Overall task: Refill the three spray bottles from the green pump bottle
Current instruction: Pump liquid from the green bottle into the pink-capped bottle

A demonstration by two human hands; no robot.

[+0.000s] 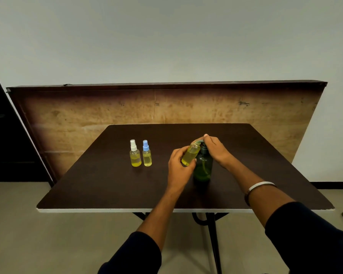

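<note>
We see a dark brown counter (pixel 99 184) with a smooth, matt wood-look top and a pale raw edge. The two small clear plastic spray bottles (pixel 141 155) look glossy, holding yellow liquid; one cap is white plastic, the other blue. The uncapped clear plastic bottle (pixel 190 154) shines likewise. The dark green translucent plastic pump bottle (pixel 203 169) gleams faintly. Behind stands a worn, scuffed brown wooden board (pixel 166 103), rough and matt
</note>
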